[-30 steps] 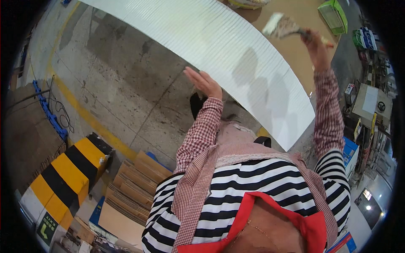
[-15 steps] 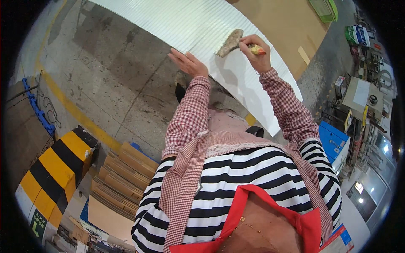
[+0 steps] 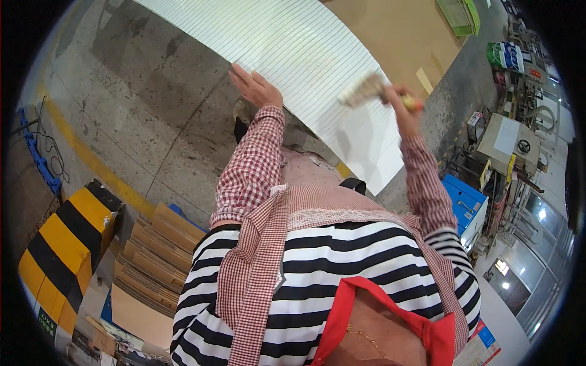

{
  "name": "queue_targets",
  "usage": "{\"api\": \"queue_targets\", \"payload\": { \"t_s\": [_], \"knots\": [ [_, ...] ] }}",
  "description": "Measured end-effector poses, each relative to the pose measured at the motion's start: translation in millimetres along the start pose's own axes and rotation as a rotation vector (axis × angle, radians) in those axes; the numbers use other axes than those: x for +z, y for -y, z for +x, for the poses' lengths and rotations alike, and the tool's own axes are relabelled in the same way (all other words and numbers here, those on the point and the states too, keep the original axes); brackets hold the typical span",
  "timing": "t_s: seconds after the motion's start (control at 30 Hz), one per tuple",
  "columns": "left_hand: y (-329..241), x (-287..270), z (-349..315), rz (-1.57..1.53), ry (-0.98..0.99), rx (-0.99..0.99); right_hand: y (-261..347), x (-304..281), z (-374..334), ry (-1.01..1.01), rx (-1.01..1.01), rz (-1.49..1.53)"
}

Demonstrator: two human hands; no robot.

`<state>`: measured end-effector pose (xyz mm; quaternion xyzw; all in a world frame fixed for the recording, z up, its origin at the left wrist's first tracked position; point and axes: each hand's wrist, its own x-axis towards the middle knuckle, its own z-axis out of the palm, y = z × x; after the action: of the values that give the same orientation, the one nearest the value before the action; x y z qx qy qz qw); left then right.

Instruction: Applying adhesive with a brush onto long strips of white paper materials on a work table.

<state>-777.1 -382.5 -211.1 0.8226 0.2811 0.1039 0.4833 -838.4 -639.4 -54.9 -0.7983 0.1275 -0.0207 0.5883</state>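
Observation:
My right hand (image 3: 404, 113) grips the short handle of a wide brush (image 3: 365, 89), blurred by motion, with its bristles over the near right part of a white, finely lined surface (image 3: 262, 46). That surface looks like many sheets fanned out in narrow overlapping strips, and it shines wet in places; its near end (image 3: 372, 165) is plain white. At its left edge, my left hand (image 3: 259, 90) lies with fingers stretched out and holds nothing. Checked sleeves cover both my forearms.
Brown board (image 3: 397, 36) lies beyond the white surface, with a pale strip (image 3: 424, 81) on it. A green crate (image 3: 459, 17) sits at the far right. Flattened cardboard (image 3: 152, 253) and a yellow-black barrier (image 3: 67, 244) stand at left; a blue box (image 3: 462, 201) and machinery (image 3: 510, 143) at right.
My right hand and the brush have swept right and toward me across the white surface. My left hand keeps to the left edge, and the whole view has shifted slightly.

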Motion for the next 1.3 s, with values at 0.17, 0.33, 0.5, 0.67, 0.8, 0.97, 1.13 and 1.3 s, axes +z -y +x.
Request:
{"api": "queue_targets", "payload": {
  "t_s": [0.17, 0.33, 0.5, 0.67, 0.8, 0.97, 1.13, 1.3],
  "knots": [
    [-2, 10, -2, 0.011, 0.013, 0.042, 3, 66, 92, 0.049, -0.105, 0.184],
    [6, 9, 5, 0.023, -0.036, 0.088, -38, 18, 36, 0.086, -0.023, -0.044],
    [5, 7, 3, -0.003, -0.02, 0.089, -74, -86, -78, -0.01, 0.157, -0.098],
    [2, 4, 3, -0.02, -0.083, -0.023, -38, -91, -59, -0.022, 0.23, -0.086],
    [4, 4, 27, -0.096, -0.214, -0.018, 7, 7, 29, 0.082, 0.024, 0.078],
    [-16, 15, 55, 0.067, -0.09, -0.06, 13, 122, 115, 0.203, -0.219, 0.102],
    [-6, 11, 60, 0.066, -0.072, -0.032, -22, 86, 75, 0.194, -0.322, -0.207],
    [-8, 8, 63, 0.076, -0.062, -0.062, -38, -26, -36, 0.135, -0.201, -0.358]
  ]
}}
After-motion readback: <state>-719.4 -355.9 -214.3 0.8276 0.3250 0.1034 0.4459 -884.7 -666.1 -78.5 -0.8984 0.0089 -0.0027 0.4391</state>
